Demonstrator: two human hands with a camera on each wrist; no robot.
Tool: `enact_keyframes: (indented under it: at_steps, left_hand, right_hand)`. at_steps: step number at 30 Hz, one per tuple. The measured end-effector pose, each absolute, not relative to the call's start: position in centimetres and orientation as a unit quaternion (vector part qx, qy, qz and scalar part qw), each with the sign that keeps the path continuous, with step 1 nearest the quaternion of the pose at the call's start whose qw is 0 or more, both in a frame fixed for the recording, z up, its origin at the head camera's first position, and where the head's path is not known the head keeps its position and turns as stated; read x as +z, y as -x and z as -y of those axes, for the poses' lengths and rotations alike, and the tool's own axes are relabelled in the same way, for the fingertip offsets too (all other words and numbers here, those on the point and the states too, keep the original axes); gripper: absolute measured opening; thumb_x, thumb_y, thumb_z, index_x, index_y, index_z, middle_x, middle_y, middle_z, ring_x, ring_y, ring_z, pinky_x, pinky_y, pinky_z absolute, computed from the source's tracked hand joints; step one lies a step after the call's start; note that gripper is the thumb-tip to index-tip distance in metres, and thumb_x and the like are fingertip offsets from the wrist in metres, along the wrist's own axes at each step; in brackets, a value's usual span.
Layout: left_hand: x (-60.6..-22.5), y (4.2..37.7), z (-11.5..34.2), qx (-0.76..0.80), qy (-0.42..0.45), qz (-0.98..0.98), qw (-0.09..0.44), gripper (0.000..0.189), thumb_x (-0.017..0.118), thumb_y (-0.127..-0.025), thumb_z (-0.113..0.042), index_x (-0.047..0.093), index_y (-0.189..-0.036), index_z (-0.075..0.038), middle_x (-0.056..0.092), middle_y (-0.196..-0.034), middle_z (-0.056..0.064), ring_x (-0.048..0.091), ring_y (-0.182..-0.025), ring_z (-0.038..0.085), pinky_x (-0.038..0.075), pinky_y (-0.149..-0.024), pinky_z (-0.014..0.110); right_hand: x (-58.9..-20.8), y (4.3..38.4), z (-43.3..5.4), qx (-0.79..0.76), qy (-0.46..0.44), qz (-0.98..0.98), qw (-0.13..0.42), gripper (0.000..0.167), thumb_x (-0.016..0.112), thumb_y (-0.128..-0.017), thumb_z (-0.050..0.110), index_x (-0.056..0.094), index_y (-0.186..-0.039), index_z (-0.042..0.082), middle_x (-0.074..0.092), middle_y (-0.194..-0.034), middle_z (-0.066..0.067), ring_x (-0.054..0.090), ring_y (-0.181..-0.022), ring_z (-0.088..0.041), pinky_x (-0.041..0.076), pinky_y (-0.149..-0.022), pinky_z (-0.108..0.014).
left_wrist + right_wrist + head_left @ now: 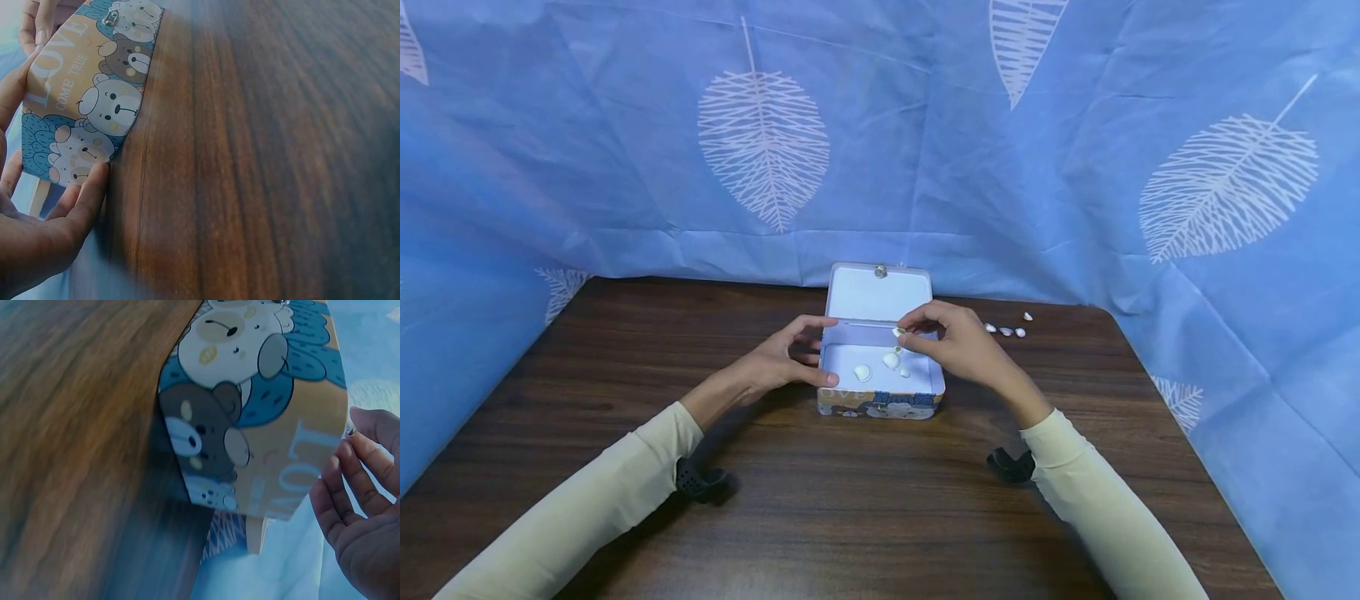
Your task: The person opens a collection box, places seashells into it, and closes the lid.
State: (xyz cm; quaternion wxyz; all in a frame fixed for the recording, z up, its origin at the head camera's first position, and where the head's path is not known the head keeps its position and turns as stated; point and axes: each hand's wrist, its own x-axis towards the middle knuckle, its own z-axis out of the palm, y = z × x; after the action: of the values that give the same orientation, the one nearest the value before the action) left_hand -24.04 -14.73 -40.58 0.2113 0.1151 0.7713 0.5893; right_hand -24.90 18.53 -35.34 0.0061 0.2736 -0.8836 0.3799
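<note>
An open tin box (880,405) with bear drawings and a white inside stands on the table, its lid (877,290) tipped back. My left hand (782,354) holds the box by its left side, thumb at the front corner and fingers farther back. Over the box's right half, my right hand (951,337) pinches a small white seashell (898,332) between thumb and fingertips. Inside the box lie several white shells, among them a larger shell (862,372) at the left and another shell (891,360) near the middle. In the left wrist view, the box front (69,81) reads LOVE COME TRUE.
To the right of the box, beyond the right hand, several small shells (1006,332) lie on the dark wooden table (865,508). Blue cloth with white leaf prints (925,167) hangs along the table's back and sides. A metal clasp (881,272) sits on the lid's upper edge.
</note>
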Motion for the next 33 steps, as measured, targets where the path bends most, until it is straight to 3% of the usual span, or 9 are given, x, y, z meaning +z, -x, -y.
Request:
enact_keyframes:
  at_steps: [6, 9, 19, 28, 33]
  left_hand:
    - [-40.7, 24.1, 14.6, 0.585, -0.112, -0.774, 0.215, 0.094, 0.095, -0.094, -0.019, 0.044, -0.172, -0.031, 0.039, -0.167, 0.022, 0.053, -0.147, 0.043, 0.057, -0.109, 0.045]
    - [-40.7, 24.1, 14.6, 0.587, -0.111, -0.772, 0.217, 0.094, 0.095, -0.094, -0.019, 0.044, -0.172, -0.031, 0.039, -0.167, 0.022, 0.053, -0.148, 0.044, 0.057, -0.110, 0.046]
    - [-40.6, 24.1, 14.7, 0.589, -0.112, -0.769, 0.222, 0.094, 0.094, -0.095, -0.020, 0.042, -0.172, -0.032, 0.036, -0.170, 0.022, 0.050, -0.153, 0.046, 0.056, -0.115, 0.052]
    - [-40.7, 24.2, 14.8, 0.583, -0.126, -0.775, 0.210, 0.092, 0.093, -0.096, -0.021, 0.042, -0.173, -0.032, 0.037, -0.172, 0.022, 0.050, -0.152, 0.045, 0.055, -0.116, 0.054]
    - [-40.7, 24.1, 14.8, 0.584, -0.124, -0.775, 0.210, 0.092, 0.093, -0.096, -0.021, 0.043, -0.173, -0.033, 0.037, -0.171, 0.022, 0.051, -0.152, 0.045, 0.055, -0.115, 0.053]
  right_hand:
    - [-35.7, 25.0, -17.3, 0.383, -0.279, 0.880, 0.002, 0.020, 0.080, -0.107, 0.022, 0.084, -0.125, 0.012, 0.081, -0.122, -0.007, 0.074, -0.114, -0.026, 0.061, -0.104, -0.057]
    - [-35.8, 25.2, -16.8, 0.380, -0.282, 0.881, -0.002, 0.021, 0.079, -0.108, 0.022, 0.083, -0.126, 0.011, 0.081, -0.123, -0.007, 0.074, -0.114, -0.027, 0.061, -0.106, -0.059]
    - [-35.9, 25.4, -16.2, 0.397, -0.272, 0.877, 0.004, 0.027, 0.081, -0.107, 0.022, 0.082, -0.127, 0.005, 0.081, -0.121, -0.010, 0.075, -0.113, -0.029, 0.061, -0.107, -0.060]
    - [-35.9, 24.9, -18.0, 0.399, -0.250, 0.882, 0.016, 0.027, 0.080, -0.108, 0.028, 0.083, -0.127, 0.008, 0.081, -0.120, -0.007, 0.075, -0.111, -0.024, 0.059, -0.094, -0.046]
    - [-35.8, 24.8, -19.4, 0.403, -0.235, 0.884, 0.016, 0.026, 0.080, -0.108, 0.026, 0.082, -0.127, 0.007, 0.079, -0.120, -0.008, 0.075, -0.111, -0.024, 0.063, -0.099, -0.048]
